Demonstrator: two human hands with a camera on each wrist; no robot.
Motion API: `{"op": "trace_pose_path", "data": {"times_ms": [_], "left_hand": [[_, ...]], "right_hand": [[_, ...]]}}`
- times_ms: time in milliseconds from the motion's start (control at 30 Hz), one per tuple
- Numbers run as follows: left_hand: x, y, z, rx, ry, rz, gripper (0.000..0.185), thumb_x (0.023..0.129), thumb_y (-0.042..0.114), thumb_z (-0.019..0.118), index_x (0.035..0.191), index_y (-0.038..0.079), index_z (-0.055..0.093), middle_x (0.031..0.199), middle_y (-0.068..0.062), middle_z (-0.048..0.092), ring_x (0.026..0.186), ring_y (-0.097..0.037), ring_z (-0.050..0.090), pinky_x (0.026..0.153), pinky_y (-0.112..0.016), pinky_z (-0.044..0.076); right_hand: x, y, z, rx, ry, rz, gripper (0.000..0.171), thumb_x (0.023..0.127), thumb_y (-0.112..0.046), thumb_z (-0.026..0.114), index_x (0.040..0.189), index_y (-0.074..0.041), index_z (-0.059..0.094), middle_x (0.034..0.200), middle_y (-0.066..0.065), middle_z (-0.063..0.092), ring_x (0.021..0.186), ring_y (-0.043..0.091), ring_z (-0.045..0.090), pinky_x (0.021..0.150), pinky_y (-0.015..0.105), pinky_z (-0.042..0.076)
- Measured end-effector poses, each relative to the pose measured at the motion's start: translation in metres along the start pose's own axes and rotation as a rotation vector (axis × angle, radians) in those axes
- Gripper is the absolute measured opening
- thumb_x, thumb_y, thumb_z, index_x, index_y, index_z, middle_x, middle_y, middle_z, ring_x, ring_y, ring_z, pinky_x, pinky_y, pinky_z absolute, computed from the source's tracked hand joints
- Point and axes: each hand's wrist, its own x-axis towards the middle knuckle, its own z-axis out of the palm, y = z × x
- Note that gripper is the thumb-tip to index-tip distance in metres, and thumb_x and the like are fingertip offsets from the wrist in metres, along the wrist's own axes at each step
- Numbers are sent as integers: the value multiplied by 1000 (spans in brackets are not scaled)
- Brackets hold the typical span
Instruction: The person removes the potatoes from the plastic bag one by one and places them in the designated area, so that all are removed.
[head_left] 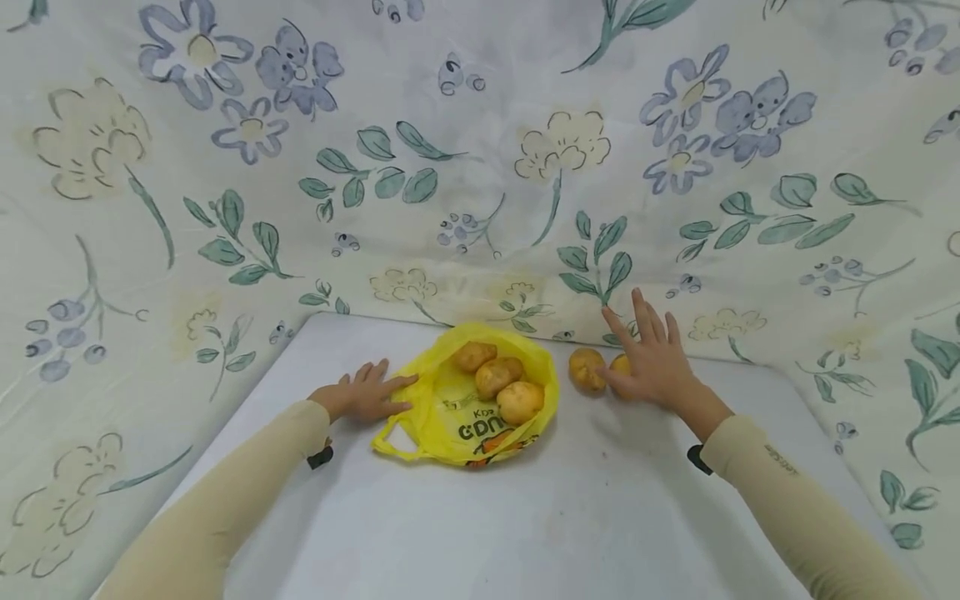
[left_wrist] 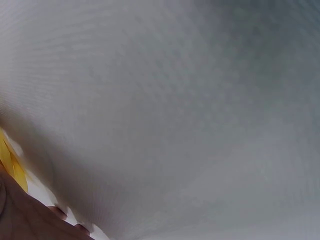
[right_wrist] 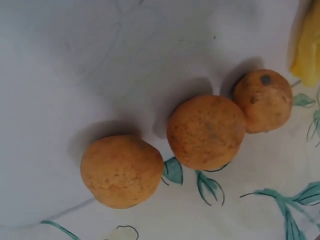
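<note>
A yellow plastic bag [head_left: 442, 429] lies on the table with its mouth spread and its handle loop toward the left. Three potatoes [head_left: 498, 377] sit inside it. My left hand [head_left: 366, 395] rests at the bag's left edge, fingers extended and touching the plastic. To the right of the bag, my right hand [head_left: 656, 367] is held with fingers spread over loose potatoes [head_left: 587, 369], partly hiding them in the head view. From the right wrist, three loose potatoes show in a row: a left one [right_wrist: 122, 171], a middle one [right_wrist: 206, 132] and a smaller dark-spotted one [right_wrist: 265, 100].
The white table [head_left: 495, 533] ends at the back against a flower-patterned cloth [head_left: 480, 208] that hangs behind and at both sides. The loose potatoes stand close to that back edge. Mostly pale, blurred surface fills the left wrist view.
</note>
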Motion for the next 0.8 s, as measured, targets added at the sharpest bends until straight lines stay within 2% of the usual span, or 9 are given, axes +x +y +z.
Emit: {"op": "trace_pose_path", "data": {"times_ms": [200, 333, 633, 800], "left_hand": [[-1, -3, -1, 8, -2, 11, 77, 93, 74, 37, 157, 33, 24, 164, -28, -3, 147, -56, 0, 110, -78, 3], [-1, -1, -2, -1, 7, 23, 76, 94, 72, 38, 157, 31, 25, 163, -29, -3, 147, -56, 1, 110, -78, 4], [2, 1, 3, -4, -7, 25, 76, 94, 72, 38, 157, 32, 24, 163, -28, -4, 147, -56, 0, 109, -78, 4], [4, 1, 1, 4, 4, 20, 77, 93, 73, 38, 157, 32, 25, 163, -29, -4, 147, -56, 1, 109, -79, 3]], "right_hand": [[-1, -14, 0, 15, -26, -30, 91, 90, -60, 56, 160, -28, 8, 164, 20, -18, 150, 46, 6, 117, 70, 0], [-2, -21, 0, -3, -7, -50, 90, 89, -60, 57, 160, -27, 12, 165, 20, -13, 151, 44, 7, 117, 69, 2], [-5, -39, 6, -14, -45, -115, 87, 90, -68, 49, 160, -30, 14, 166, 17, -14, 152, 41, 5, 118, 69, 5], [-5, -53, 9, -7, -20, -189, 86, 91, -68, 48, 160, -30, 14, 166, 15, -14, 153, 38, 4, 118, 69, 5]]}}
